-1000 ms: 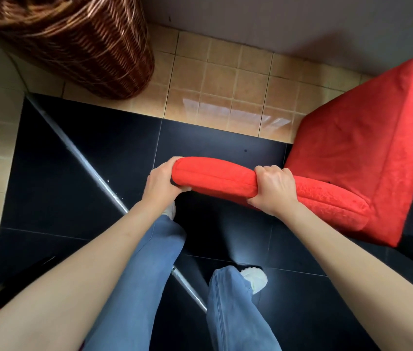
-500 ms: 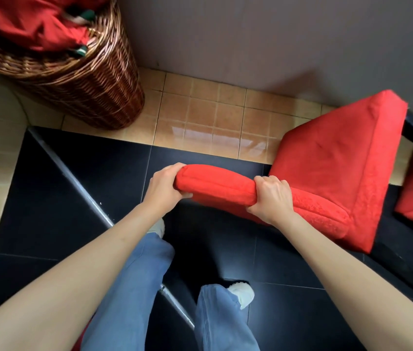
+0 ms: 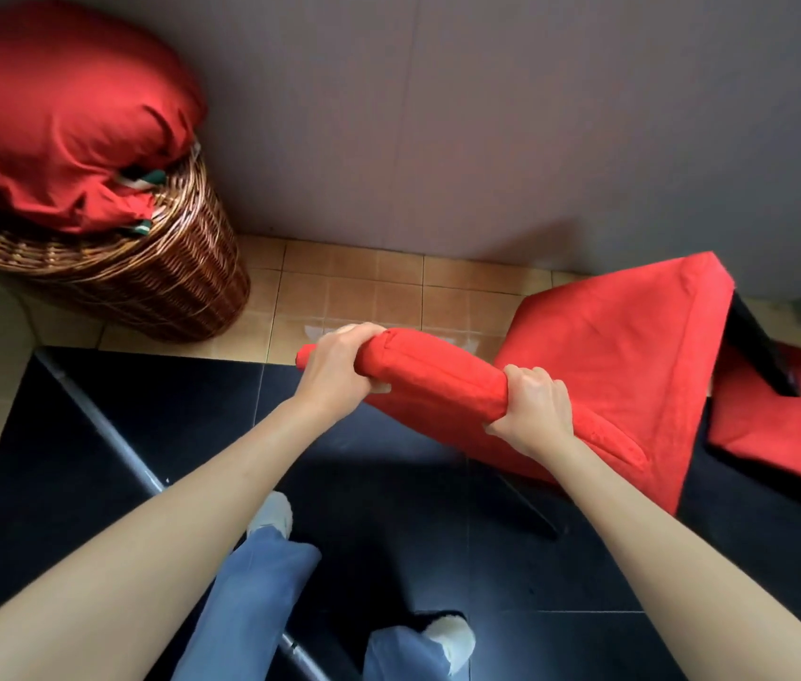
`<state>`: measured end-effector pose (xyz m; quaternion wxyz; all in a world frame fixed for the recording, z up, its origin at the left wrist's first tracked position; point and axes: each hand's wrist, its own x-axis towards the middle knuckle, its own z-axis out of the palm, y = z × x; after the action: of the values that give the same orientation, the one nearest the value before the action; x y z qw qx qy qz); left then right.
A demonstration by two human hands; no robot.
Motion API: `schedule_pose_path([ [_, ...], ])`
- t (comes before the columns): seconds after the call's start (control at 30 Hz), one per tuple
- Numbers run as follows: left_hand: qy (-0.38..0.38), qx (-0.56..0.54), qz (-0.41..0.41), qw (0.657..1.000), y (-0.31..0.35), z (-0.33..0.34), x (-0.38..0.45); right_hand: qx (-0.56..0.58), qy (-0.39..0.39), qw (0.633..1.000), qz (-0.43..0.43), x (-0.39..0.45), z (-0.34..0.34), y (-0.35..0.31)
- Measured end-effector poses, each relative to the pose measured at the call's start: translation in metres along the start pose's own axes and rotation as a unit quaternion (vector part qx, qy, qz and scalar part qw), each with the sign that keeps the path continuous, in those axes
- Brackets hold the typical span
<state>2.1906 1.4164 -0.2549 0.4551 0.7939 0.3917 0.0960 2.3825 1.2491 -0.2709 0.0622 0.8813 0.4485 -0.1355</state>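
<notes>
Chair (image 3: 624, 366), tilted, is gripped along its backrest top by left hand (image 3: 334, 371) and right hand (image 3: 533, 415); final placement is judged outstanding.

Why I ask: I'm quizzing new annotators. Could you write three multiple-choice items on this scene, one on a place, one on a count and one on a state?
1. Where does the wicker basket stand relative to the red chair?
A. To its left, by the wall
B. To its right
C. On its seat

2. How many hands grip the chair's padded edge?
A. None
B. One
C. Two

3. What state is the basket in?
A. Empty
B. Topped with a red cloth bundle
C. Tipped on its side

Answers:
1 A: the basket stands at the far left, close against the wall.
2 C: the left hand and the right hand both curl round the edge.
3 B: the bundle sits on top of the basket, which stands upright.
</notes>
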Motion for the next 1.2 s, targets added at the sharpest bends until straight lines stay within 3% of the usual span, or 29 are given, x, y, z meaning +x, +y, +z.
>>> schedule_pose_path([
  [0.17,0.056,-0.061,0.011,0.997,0.030,0.010,0.005,0.020,0.024,0.999,0.038,-0.007,-0.027,0.024],
  [0.33,-0.028,-0.027,-0.017,0.999,0.043,0.012,0.016,0.000,0.032,0.999,0.035,-0.020,-0.041,0.050],
  [0.83,-0.048,-0.014,0.069,0.996,0.150,0.043,-0.003,0.062,0.070,0.991,0.093,-0.084,-0.078,0.126],
  [1.2,-0.083,0.014,0.154,0.984,0.249,0.081,-0.018,0.184,0.119,0.954,0.204,-0.142,-0.091,0.184],
])
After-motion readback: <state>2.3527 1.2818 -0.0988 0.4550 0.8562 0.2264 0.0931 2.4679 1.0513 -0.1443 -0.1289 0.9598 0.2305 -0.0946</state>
